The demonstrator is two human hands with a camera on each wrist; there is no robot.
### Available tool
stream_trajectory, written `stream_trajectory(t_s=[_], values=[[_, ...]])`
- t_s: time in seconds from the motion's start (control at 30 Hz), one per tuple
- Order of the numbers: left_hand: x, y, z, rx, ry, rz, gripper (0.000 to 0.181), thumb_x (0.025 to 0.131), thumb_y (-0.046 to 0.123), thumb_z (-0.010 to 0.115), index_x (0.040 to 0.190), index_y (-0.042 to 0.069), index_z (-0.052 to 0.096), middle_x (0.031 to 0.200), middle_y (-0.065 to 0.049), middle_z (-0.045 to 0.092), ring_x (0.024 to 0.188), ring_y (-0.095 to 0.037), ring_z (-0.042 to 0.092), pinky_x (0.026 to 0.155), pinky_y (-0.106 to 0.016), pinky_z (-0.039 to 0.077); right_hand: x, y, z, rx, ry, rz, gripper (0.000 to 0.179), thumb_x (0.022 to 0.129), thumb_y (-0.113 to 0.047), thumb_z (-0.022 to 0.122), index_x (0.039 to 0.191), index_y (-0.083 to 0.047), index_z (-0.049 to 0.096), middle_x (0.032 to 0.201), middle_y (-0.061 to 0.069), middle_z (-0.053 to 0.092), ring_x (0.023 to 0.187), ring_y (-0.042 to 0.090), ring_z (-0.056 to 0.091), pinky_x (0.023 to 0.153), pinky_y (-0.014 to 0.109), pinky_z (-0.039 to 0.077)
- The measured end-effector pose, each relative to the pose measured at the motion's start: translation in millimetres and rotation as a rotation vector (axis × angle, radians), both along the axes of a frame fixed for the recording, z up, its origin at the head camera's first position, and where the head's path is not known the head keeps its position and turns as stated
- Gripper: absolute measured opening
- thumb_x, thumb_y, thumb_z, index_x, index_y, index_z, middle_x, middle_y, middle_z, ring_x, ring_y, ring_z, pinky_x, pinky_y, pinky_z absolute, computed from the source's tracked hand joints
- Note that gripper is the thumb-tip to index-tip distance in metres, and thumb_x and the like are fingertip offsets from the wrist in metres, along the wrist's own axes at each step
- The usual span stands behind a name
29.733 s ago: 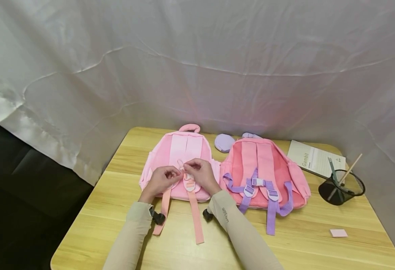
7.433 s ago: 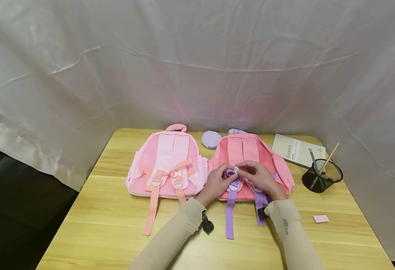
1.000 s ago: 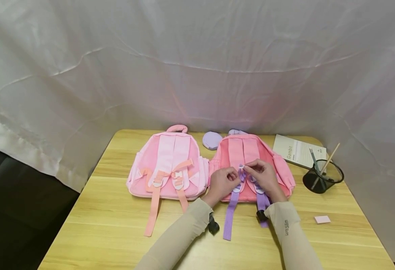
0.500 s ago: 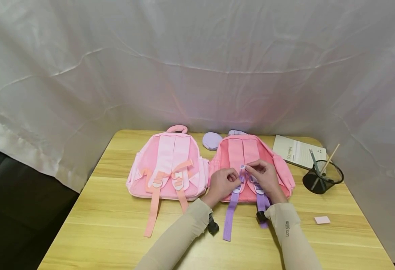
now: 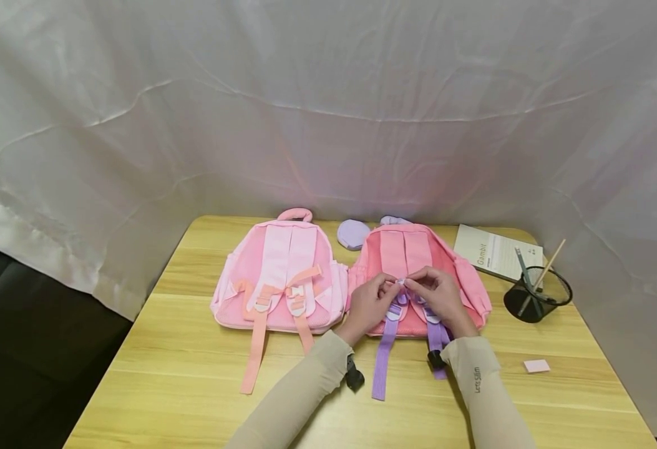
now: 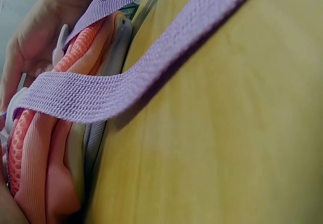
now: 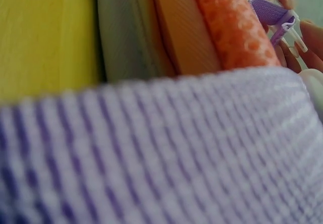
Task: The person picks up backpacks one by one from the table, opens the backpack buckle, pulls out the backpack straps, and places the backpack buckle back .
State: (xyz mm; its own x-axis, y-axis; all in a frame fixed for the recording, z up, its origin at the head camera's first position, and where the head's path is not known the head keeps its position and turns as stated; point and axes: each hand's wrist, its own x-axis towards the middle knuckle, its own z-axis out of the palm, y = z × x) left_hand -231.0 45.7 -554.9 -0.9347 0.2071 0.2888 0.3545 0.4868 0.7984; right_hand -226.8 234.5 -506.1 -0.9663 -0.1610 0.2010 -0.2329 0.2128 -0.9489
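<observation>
Over the coral-pink backpack (image 5: 366,255), my two hands meet at a small white plastic buckle (image 5: 400,282) threaded with purple webbing. My left hand (image 5: 369,307) pinches it from the left with thumb and fingertips, and my right hand (image 5: 442,300) pinches it from the right. Up close in the right wrist view, the buckle (image 7: 299,36) has prongs and a folded purple strap (image 7: 267,11) running into it. Fingers partly cover it. A loose purple strap end (image 5: 383,368) hangs over the backpack's lower edge; in the left wrist view a purple strap (image 6: 86,95) crosses its side.
To the left lies a light pink backpack (image 5: 274,255) with orange straps and a white buckle (image 5: 295,291). A round lilac pouch (image 5: 353,235) sits behind. At right are a notebook (image 5: 499,249), a black mesh pen holder (image 5: 525,305) with pencils, and a pink eraser (image 5: 536,366) on the wooden table (image 5: 182,380).
Long before, my hands worked at the light pink backpack, then moved right to the coral one. In the last half second my left fingertips rose from the purple strap to the buckle beside my right.
</observation>
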Motion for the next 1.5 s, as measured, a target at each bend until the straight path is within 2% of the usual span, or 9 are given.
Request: stream_trajectory(t_s=[0.13,0.33,0.47,0.6,0.7,0.9,1.03,1.3,1.5], values=[[-0.7,-1.6,1.9,0.053,-0.050,-0.020,0.025,0.105,0.045,0.058,0.112,0.024,0.071,0.086,0.011,0.074,0.071,0.002,0.059,0.072,-0.022,0.047,-0.2,-0.5,1.0,0.024,0.000,0.014,0.019,0.095,-0.006,0.074,0.104,0.010,0.070,0.095,0.008,0.074,0.081,0.004,0.068,0.075,0.017,0.055],[-0.5,-4.1,3.5,0.217,-0.111,-0.036,0.023,0.107,0.037,0.056,0.111,0.018,0.067,0.082,0.003,0.075,0.072,-0.001,0.061,0.076,-0.023,0.049,0.4,-1.7,4.2,0.064,-0.039,0.036,0.030,0.097,-0.007,0.072,0.120,0.010,0.067,0.109,0.027,0.072,0.088,0.007,0.071,0.077,0.020,0.057],[-0.1,-4.1,2.2,0.288,-0.137,-0.038,0.023,0.109,0.036,0.053,0.112,0.017,0.065,0.080,0.000,0.073,0.071,-0.002,0.060,0.073,-0.022,0.049,2.2,-3.2,7.4,0.170,-0.061,0.049,0.027,0.097,-0.012,0.074,0.118,0.004,0.072,0.112,0.024,0.074,0.090,0.004,0.070,0.079,0.021,0.056],[0.0,-3.9,1.1,0.303,-0.134,-0.037,0.022,0.109,0.036,0.052,0.113,0.017,0.064,0.080,0.000,0.073,0.071,-0.003,0.059,0.072,-0.022,0.048,3.0,-4.8,10.1,0.263,-0.065,0.055,0.025,0.095,-0.016,0.077,0.114,0.000,0.076,0.114,0.018,0.076,0.094,0.004,0.069,0.084,0.020,0.054],[0.2,-4.0,1.3,0.299,-0.129,-0.031,0.022,0.109,0.036,0.052,0.113,0.018,0.064,0.079,0.001,0.072,0.071,-0.003,0.059,0.073,-0.021,0.048,3.6,-5.4,12.3,0.277,-0.078,0.053,0.027,0.094,-0.017,0.077,0.115,0.000,0.076,0.114,0.017,0.076,0.094,0.005,0.069,0.085,0.020,0.053],[0.2,-4.5,1.7,0.267,-0.112,-0.030,0.023,0.108,0.038,0.054,0.111,0.017,0.063,0.077,0.003,0.072,0.070,-0.002,0.058,0.075,-0.023,0.047,5.5,-5.2,15.1,0.231,-0.096,0.037,0.027,0.095,-0.016,0.076,0.115,0.002,0.075,0.112,0.021,0.076,0.088,0.005,0.070,0.079,0.021,0.056],[0.1,-5.2,1.9,0.259,-0.097,-0.035,0.022,0.106,0.037,0.057,0.109,0.016,0.064,0.076,0.002,0.073,0.070,-0.002,0.059,0.077,-0.024,0.047,4.1,-4.1,10.9,0.186,-0.080,0.015,0.025,0.095,-0.012,0.076,0.113,0.004,0.075,0.108,0.021,0.076,0.080,0.006,0.068,0.072,0.025,0.057],[-1.3,-5.6,-0.8,0.264,-0.073,-0.058,0.019,0.103,0.032,0.063,0.106,0.015,0.068,0.078,-0.001,0.075,0.073,-0.001,0.066,0.083,-0.024,0.050,-13.7,8.0,-23.6,0.076,-0.020,-0.001,0.022,0.094,-0.010,0.077,0.112,0.003,0.075,0.104,0.012,0.077,0.087,0.001,0.067,0.075,0.017,0.054],[-1.2,-5.5,-1.6,0.268,-0.063,-0.064,0.019,0.102,0.031,0.064,0.106,0.014,0.070,0.080,-0.002,0.076,0.072,0.000,0.065,0.079,-0.022,0.050,-15.3,10.7,-31.2,0.014,0.022,0.004,0.023,0.094,-0.010,0.077,0.112,0.004,0.074,0.102,0.013,0.077,0.088,0.003,0.068,0.076,0.018,0.054]])
